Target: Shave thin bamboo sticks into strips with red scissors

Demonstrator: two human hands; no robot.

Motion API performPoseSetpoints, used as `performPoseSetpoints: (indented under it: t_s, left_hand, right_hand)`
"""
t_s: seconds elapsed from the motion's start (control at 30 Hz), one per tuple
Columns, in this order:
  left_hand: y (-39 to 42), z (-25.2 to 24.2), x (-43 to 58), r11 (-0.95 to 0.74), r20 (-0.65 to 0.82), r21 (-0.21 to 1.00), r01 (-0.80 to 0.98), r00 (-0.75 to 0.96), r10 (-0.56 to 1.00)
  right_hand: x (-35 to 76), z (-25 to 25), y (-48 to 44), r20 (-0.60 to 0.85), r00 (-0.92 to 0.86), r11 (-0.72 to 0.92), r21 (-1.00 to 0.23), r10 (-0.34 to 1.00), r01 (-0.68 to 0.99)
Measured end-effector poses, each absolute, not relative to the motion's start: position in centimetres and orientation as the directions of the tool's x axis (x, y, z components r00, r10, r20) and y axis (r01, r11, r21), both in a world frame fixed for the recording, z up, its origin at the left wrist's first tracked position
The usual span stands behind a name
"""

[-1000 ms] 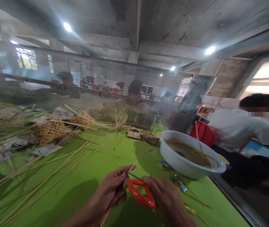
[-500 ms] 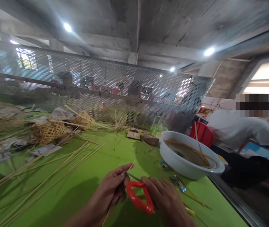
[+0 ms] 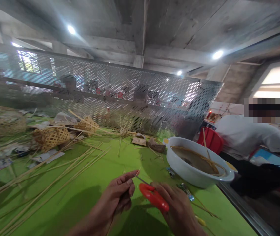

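Observation:
My left hand (image 3: 119,193) pinches a thin bamboo strip (image 3: 139,170) over the green table. The strip's tip pokes out past the fingertips, and most of its length is hidden by the hand. To the right, my right hand (image 3: 175,205) is closed around red-handled scissors (image 3: 154,198). Their narrow dark blades point up and left, the tip close to the left fingertips. Whether the blades touch the strip I cannot tell.
A white basin (image 3: 191,177) of water with soaking strips stands at right. Small metal tools (image 3: 188,191) lie before it. Long bamboo strips (image 3: 63,173) and woven baskets (image 3: 51,137) cover the left. Behind is a perforated metal screen (image 3: 110,82). A person (image 3: 248,131) sits at right.
My right hand has drawn slightly right and down with the scissors, and their red handles have come closer together. The left hand has hardly moved.

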State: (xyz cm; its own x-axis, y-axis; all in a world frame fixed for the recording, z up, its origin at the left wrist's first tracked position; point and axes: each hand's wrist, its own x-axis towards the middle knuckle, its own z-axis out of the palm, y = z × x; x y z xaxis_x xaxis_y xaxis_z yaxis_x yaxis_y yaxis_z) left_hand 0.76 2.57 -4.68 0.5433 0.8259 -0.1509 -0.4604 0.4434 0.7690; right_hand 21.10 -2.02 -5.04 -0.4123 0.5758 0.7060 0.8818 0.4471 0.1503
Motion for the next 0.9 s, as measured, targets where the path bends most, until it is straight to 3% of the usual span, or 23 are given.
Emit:
performPoseSetpoints:
  t_s: [0.07,0.27,0.57,0.9]
  left_hand:
    - [2.5,-4.6,0.8,0.446,-0.153,0.764,-0.467,0.540,0.828]
    - [2.5,-4.2,1.0,0.436,-0.189,0.791,-0.430,0.506,0.842]
    - [2.6,-4.5,0.8,0.417,-0.181,0.811,-0.411,0.501,0.846]
    - [2.8,-5.1,1.2,0.395,-0.167,0.821,-0.411,0.490,0.856]
  right_hand:
    - [21.1,-5.0,-1.9,0.704,-0.426,0.455,0.163,0.568,0.875]
    - [23.3,-5.7,-1.0,0.763,-0.243,0.277,0.088,0.599,0.957]
    - [20.2,-4.5,-2.5,0.680,-0.458,0.488,0.166,0.573,0.857]
    - [22.5,-5.1,-1.5,0.745,-0.310,0.334,0.124,0.590,0.934]
